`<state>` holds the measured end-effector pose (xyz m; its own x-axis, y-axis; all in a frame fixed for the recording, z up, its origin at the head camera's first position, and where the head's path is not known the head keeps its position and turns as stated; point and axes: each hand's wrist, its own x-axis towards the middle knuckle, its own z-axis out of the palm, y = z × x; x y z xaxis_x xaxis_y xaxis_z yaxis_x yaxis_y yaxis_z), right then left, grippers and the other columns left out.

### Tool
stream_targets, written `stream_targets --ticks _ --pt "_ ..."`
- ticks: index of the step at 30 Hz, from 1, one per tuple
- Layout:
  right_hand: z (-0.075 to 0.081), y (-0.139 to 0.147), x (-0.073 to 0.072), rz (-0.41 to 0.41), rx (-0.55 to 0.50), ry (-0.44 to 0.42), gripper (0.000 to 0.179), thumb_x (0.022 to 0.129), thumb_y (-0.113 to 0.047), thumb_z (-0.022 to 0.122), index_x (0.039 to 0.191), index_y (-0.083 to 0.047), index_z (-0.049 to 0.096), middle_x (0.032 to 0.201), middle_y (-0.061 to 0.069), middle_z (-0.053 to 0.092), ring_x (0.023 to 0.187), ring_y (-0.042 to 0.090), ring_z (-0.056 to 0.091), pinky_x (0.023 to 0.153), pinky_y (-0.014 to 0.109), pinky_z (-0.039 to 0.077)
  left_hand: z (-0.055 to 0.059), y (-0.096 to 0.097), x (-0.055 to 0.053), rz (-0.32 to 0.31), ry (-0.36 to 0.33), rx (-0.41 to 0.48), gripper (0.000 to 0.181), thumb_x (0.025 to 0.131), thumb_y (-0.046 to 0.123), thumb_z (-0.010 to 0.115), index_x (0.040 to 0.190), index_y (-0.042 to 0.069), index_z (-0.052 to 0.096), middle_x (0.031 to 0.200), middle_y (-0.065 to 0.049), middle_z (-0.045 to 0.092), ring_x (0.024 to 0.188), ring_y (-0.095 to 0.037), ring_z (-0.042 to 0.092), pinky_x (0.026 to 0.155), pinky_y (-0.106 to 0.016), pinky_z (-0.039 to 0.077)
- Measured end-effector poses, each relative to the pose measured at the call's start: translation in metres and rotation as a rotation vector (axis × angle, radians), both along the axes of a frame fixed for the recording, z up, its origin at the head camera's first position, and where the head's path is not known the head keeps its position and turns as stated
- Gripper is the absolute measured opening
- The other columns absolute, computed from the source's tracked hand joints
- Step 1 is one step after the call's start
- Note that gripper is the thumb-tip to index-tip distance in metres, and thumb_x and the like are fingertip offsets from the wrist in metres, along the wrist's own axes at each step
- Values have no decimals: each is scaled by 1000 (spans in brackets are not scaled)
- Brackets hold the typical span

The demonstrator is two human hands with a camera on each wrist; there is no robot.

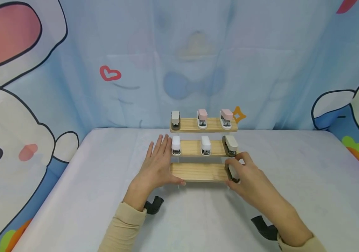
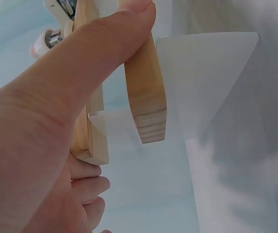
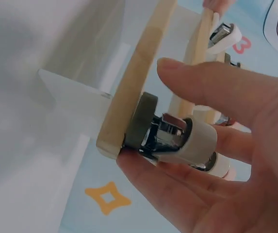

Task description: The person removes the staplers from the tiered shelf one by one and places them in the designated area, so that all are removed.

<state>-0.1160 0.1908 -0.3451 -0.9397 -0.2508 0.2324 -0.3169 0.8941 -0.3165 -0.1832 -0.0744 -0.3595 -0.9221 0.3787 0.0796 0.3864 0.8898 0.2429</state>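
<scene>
Pale blue cloth (image 1: 255, 77) printed with cartoon shapes hangs creased behind a table (image 1: 72, 196) spread with smooth white fabric. Three wooden boards rise in steps on it, joined by a thin, translucent panel (image 2: 202, 73) with a slanted edge.

Right hand (image 1: 247, 175): fingers and thumb bend round a stapler (image 3: 197, 141) at the right end of the lower board (image 1: 198, 171). Fingertips touch its dark base, which meets the wood; its cream top is rounded, with shiny metal inside. Left hand (image 1: 157, 168): fingers lie long and straight by the boards' left ends, thumb against the lower board's front edge, gripping no stapler.

The middle board (image 1: 190, 148) bears two white staplers (image 1: 206, 144) and a cream one; the top board (image 1: 187, 123) bears a pale one and two pink staplers (image 1: 226, 115). Straight grain runs along the wood.
</scene>
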Motion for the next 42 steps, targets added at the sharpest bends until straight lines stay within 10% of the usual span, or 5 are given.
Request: stream_targets --ticks 42 --pt "17 27 3 -25 39 44 51 75 1 80 122 -1 62 124 25 51 73 26 61 56 34 51 -1 -2 1 -16 18 3 140 61 63 87 158 -1 9 167 -16 5 156 -30 -1 126 -51 1"
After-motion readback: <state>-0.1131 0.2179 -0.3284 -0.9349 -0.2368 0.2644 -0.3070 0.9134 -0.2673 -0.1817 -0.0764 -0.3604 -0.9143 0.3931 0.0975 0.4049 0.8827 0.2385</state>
